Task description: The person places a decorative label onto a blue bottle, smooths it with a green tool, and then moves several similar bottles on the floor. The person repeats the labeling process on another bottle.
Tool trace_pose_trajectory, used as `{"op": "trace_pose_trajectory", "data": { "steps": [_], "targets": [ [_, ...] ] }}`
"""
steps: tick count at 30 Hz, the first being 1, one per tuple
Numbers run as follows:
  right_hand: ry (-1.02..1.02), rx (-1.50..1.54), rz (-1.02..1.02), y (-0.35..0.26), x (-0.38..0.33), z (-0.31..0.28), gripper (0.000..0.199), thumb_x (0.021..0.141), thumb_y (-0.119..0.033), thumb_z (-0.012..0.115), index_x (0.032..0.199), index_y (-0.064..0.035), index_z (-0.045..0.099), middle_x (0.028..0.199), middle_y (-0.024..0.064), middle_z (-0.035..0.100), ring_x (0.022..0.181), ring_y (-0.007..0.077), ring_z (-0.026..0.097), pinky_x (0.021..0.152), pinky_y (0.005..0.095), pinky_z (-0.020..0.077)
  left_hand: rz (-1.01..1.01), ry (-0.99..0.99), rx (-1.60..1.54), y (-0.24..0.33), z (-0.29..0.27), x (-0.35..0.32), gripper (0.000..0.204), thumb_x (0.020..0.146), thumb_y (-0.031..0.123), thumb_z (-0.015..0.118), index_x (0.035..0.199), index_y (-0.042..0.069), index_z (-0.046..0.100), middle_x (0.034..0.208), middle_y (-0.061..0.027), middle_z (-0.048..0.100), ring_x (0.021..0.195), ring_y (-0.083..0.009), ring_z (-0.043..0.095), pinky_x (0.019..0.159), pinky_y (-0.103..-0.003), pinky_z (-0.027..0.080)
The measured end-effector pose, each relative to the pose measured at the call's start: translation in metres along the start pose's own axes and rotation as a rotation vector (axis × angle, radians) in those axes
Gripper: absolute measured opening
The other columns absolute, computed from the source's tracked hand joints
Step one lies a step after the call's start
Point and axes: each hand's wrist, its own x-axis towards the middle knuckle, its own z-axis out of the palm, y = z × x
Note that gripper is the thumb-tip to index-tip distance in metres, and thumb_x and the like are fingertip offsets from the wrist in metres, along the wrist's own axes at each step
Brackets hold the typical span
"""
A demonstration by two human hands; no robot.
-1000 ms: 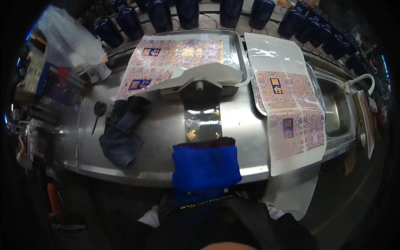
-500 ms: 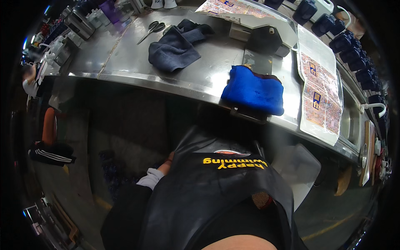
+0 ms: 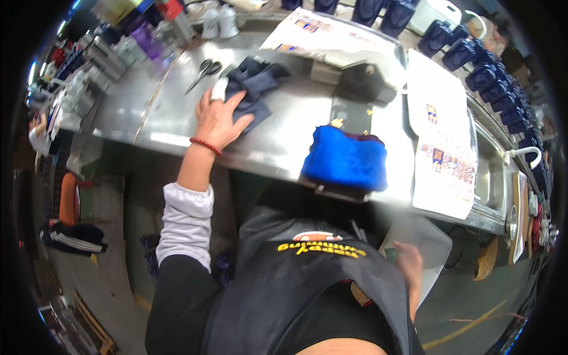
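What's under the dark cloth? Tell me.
The dark cloth lies on the metal table, its left side partly behind the left hand; anything beneath the folds is covered.

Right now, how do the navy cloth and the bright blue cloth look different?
The navy cloth is dull and dark, but the bright blue cloth is vivid. The navy cloth lies crumpled; the bright blue cloth looks folded. The bright blue cloth reaches the front edge of the metal counter; the navy cloth sits farther back. Both look like soft fabric.
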Motion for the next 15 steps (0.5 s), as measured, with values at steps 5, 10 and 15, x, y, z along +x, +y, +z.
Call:
{"op": "trace_pose_trajectory", "data": {
  "steps": [5, 10, 15],
  "targets": [
    [0.197, 0.407, -0.487, -0.163, 0.03, -0.035, 0.032, 0.091, -0.011, 0.068, 0.116, -0.0005, 0.052, 0.126, 0.03, 0.062, 0.112, 0.0375, 0.067, 0.079, 0.0465, 0.0634, -0.081, 0.0, -0.083, -0.032, 0.035, 0.037, 0.043, 0.082, 0.008, 0.062, 0.125, 0.011, 0.06, 0.114, -0.0197, 0.067, 0.105, -0.0437, 0.058, 0.094, -0.051, 0.048],
    [0.196, -0.186, -0.996, -0.258, 0.183, -0.086, 0.024, 0.099, -0.008, 0.056, 0.119, 0.0019, 0.061, 0.136, 0.0311, 0.055, 0.114, 0.0366, 0.065, 0.089, 0.0397, 0.058, -0.289, 0.13, 0.035, -0.067, 0.027, 0.043, 0.037, 0.082, 0.01, 0.063, 0.119, 0.011, 0.063, 0.11, -0.0229, 0.063, 0.112, -0.0436, 0.055, 0.096, -0.053, 0.046],
    [0.295, -0.348, -0.776, -0.314, 0.418, -0.104, 0.036, 0.1, -0.019, 0.062, 0.133, -0.0062, 0.062, 0.127, 0.0061, 0.066, 0.105, 0.0108, 0.062, 0.079, 0.0262, 0.0528, -0.295, 0.106, 0.081, -0.047, 0.012, 0.033, 0.042, 0.085, 0.013, 0.066, 0.127, 0.011, 0.063, 0.123, -0.0237, 0.062, 0.134, -0.0471, 0.04, 0.113, -0.056, 0.032]
  ]
}}
